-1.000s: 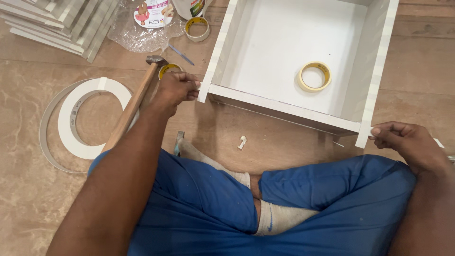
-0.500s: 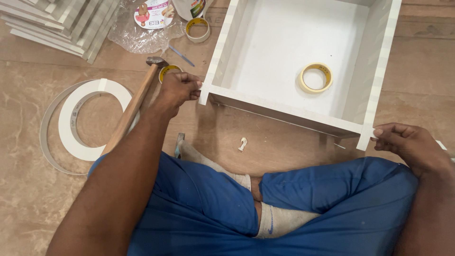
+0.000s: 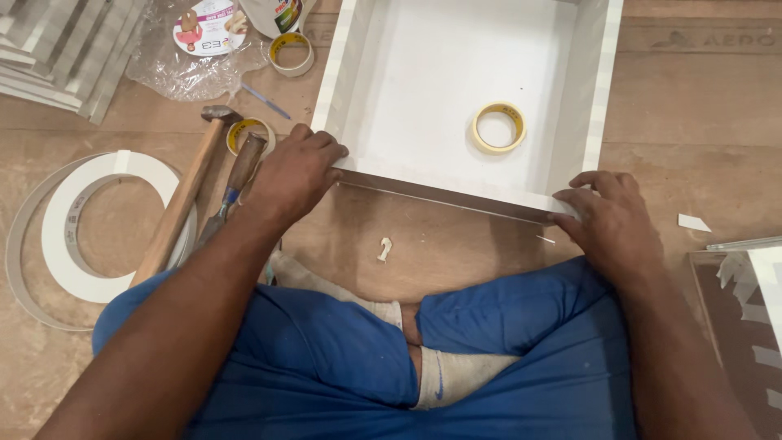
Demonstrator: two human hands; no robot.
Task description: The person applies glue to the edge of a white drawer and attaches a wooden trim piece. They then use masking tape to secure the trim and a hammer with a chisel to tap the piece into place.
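A white open box (image 3: 586, 90), like a drawer, lies on the wooden floor in front of my crossed legs. My left hand (image 3: 295, 173) grips its near left corner. My right hand (image 3: 609, 218) presses on the near right corner of the front wall. A roll of yellowish tape (image 3: 498, 128) lies inside the box. A wooden-handled hammer (image 3: 181, 198) and a chisel (image 3: 230, 189) lie on the floor just left of my left hand.
A large coil of white edge band (image 3: 67, 228) lies at the left. Stacked grey-white strips (image 3: 61, 45) fill the top left corner. A plastic bag with round tins (image 3: 204, 37), another tape roll (image 3: 292, 50) and a small white scrap (image 3: 384, 248) lie about. A board (image 3: 737, 326) is at the right.
The box has swung level in front of me. My right hand moved up and left onto its near right corner. My left hand stays on the left corner.
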